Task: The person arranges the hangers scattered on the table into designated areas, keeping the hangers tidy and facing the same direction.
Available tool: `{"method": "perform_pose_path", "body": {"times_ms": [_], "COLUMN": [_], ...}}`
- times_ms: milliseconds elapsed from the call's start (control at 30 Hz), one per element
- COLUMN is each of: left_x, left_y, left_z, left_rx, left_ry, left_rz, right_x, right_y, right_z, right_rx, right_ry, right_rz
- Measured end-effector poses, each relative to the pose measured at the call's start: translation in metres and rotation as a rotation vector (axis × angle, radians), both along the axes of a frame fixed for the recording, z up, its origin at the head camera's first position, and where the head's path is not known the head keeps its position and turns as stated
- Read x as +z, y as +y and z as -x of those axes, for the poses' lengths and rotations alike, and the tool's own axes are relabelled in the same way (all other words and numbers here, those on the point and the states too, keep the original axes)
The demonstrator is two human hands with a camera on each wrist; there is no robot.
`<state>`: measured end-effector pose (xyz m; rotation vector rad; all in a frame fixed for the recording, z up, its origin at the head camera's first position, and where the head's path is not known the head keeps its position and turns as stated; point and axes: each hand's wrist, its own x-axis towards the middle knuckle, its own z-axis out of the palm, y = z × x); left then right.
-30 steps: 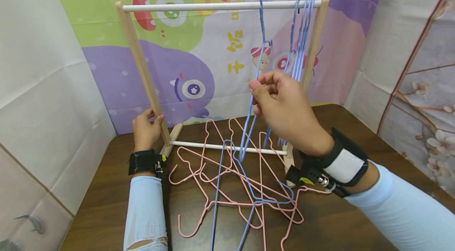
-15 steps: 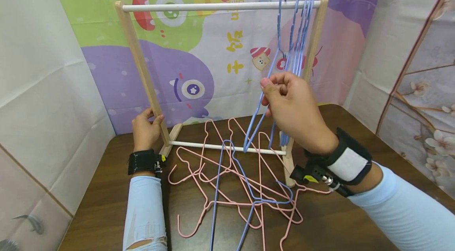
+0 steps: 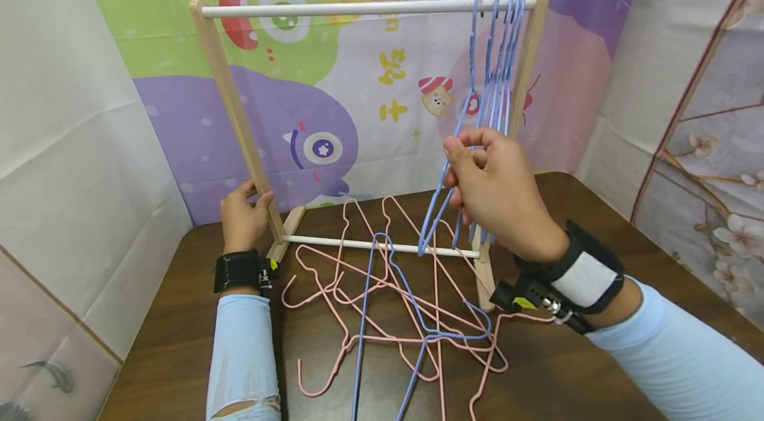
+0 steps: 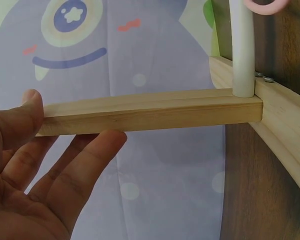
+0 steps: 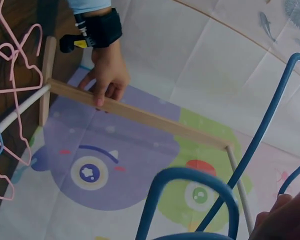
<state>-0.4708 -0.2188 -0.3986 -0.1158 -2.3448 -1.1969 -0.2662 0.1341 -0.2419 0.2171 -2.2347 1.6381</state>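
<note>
My right hand (image 3: 498, 176) pinches a blue hanger (image 3: 473, 53) by its side, and the hook sits at the white top rod (image 3: 334, 8) of a small wooden rack. Close to its right, several more blue hangers (image 3: 509, 43) hang from that rod, partly covered by the hand. With thumb and fingers on opposite sides, my left hand (image 3: 245, 219) holds the rack's left post (image 3: 229, 99) low down. The left wrist view shows this grip on the wooden post (image 4: 155, 114). Blue hanger loops (image 5: 262, 122) fill the near part of the right wrist view.
Several pink hangers (image 3: 394, 341) lie tangled on the brown table (image 3: 179, 335), with one blue hanger (image 3: 363, 328) across them. A white lower bar (image 3: 334, 244) joins the rack's wooden feet. A patterned cloth (image 3: 322, 50) hangs behind.
My right hand has moved the blue hanger to the right and its hook has come down from above the rod to the rod. My left hand stays on the post.
</note>
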Motion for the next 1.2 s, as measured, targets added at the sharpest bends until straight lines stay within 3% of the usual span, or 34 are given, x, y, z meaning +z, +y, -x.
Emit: {"method": "perform_pose_path", "body": {"times_ms": [333, 600, 867, 1200], "left_x": [-0.001, -0.001, -0.001, -0.001], "left_y": [0.001, 0.001, 0.001, 0.001], "left_z": [0.0, 0.001, 0.001, 0.002], "left_rx": [-0.002, 0.004, 0.005, 0.007], "left_ry": [0.022, 0.022, 0.02, 0.012], "left_rz": [0.002, 0.007, 0.008, 0.006], "right_x": [-0.001, -0.005, -0.017, -0.033], "right_y": [0.0, 0.004, 0.003, -0.009], "right_z": [0.001, 0.001, -0.004, -0.01], "right_rx": [0.007, -0.038, -0.071, -0.167], "right_ry": [-0.016, -0.013, 0.089, 0.291], "right_rz": [0.094, 0.053, -0.074, -0.219]}}
